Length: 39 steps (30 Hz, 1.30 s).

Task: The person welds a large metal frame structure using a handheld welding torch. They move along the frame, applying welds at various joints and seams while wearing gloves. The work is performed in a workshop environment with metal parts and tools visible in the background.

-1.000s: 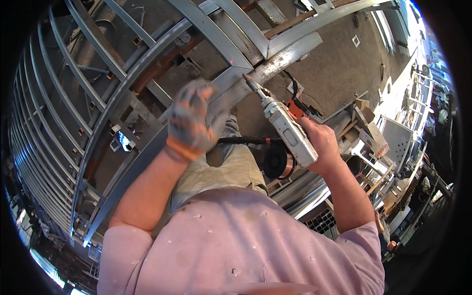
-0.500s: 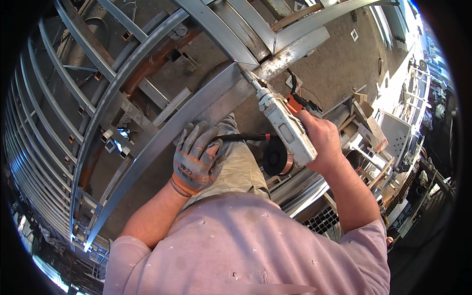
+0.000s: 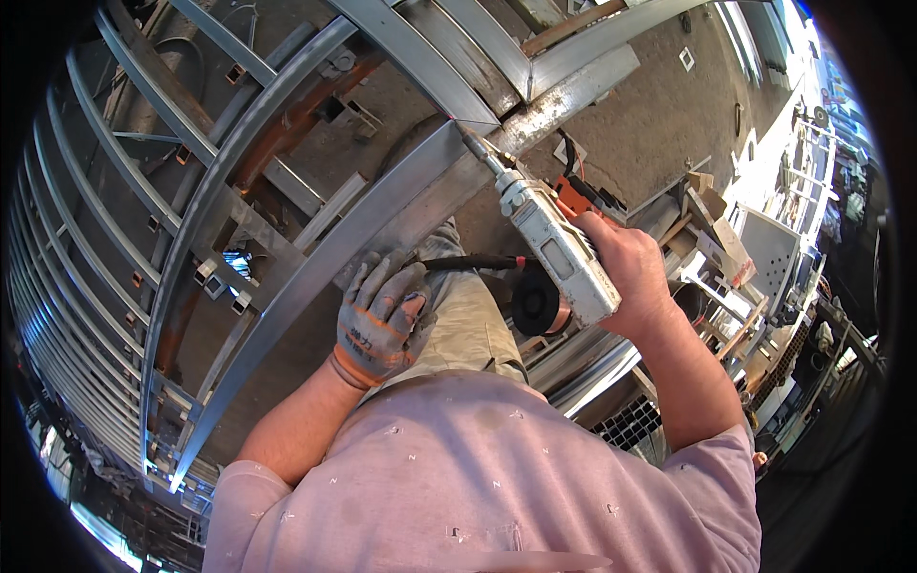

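Note:
A white, boxy welding gun (image 3: pixel 564 253) is gripped in my bare right hand (image 3: pixel 632 272), its fingers closed round the grip. Its narrow nozzle slants up and left, the tip at the corner where a flat-sided steel bar (image 3: pixel 382 224) meets a crossing steel tube (image 3: pixel 415 57). A small red spot shows at that corner. My left hand (image 3: pixel 380 315), in a worn grey and orange glove, lies on the near edge of the bar with fingers stretched and slightly apart. Beside its fingertips runs a black cable (image 3: pixel 478 264) with a red band. A black spool (image 3: pixel 540 304) hangs below the gun.
Rows of curved steel tubes (image 3: pixel 119 210) fill the left side. An orange tool (image 3: pixel 578 199) lies beyond the gun. Scrap wood and a perforated panel (image 3: pixel 769 239) are at the right, with a black grid (image 3: pixel 626 425) nearer me.
The view has shifted slightly, moving the steel frame a little left in the picture. My hands and the welding gun keep nearly the same place, the nozzle still at the corner.

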Each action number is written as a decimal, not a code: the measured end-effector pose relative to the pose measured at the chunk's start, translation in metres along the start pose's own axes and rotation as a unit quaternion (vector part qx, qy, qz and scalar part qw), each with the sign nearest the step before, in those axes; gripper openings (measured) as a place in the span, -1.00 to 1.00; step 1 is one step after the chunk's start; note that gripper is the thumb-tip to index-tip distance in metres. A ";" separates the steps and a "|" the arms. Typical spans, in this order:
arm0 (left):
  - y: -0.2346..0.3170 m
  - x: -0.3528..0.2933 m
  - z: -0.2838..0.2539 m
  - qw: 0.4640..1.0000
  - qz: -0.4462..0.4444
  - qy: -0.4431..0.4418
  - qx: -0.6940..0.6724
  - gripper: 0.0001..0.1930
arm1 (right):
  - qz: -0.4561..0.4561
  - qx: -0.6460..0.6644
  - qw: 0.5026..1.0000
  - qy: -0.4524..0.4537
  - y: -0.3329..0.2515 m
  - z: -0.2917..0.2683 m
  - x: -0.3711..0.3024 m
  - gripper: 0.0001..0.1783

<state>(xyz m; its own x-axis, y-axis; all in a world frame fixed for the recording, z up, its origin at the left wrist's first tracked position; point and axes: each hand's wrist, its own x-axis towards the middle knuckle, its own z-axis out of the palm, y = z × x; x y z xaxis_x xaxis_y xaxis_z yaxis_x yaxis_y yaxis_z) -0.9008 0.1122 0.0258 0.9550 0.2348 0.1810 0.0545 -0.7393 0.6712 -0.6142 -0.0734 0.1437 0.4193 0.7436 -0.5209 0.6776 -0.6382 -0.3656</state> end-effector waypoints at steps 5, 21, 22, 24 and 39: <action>0.000 0.001 0.004 1.000 0.005 0.008 0.000 -0.70 | 0.009 -0.001 1.000 -0.006 -0.002 -0.003 0.002 -0.42; -0.016 -0.018 0.020 0.999 0.026 -0.025 0.026 -0.61 | 0.026 -0.016 0.999 -0.018 -0.008 -0.010 0.002 -0.46; -0.016 -0.018 0.020 0.999 0.029 -0.024 0.030 -0.61 | 0.028 -0.016 0.999 -0.020 -0.008 -0.011 0.002 -0.46; -0.015 -0.019 0.020 0.999 0.021 -0.029 0.031 -0.62 | 0.032 -0.017 0.999 -0.023 -0.008 -0.012 0.002 -0.47; -0.016 -0.020 0.022 0.998 0.020 -0.032 0.043 -0.65 | 0.043 -0.003 0.999 -0.021 -0.006 -0.012 0.002 -0.53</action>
<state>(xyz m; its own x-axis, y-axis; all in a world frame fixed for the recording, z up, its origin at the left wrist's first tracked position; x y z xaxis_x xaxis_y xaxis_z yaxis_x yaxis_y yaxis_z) -0.9143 0.1058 -0.0045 0.9734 0.1654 0.1587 0.0379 -0.7990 0.6001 -0.6104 -0.0655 0.1544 0.4505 0.6766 -0.5825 0.6433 -0.6984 -0.3137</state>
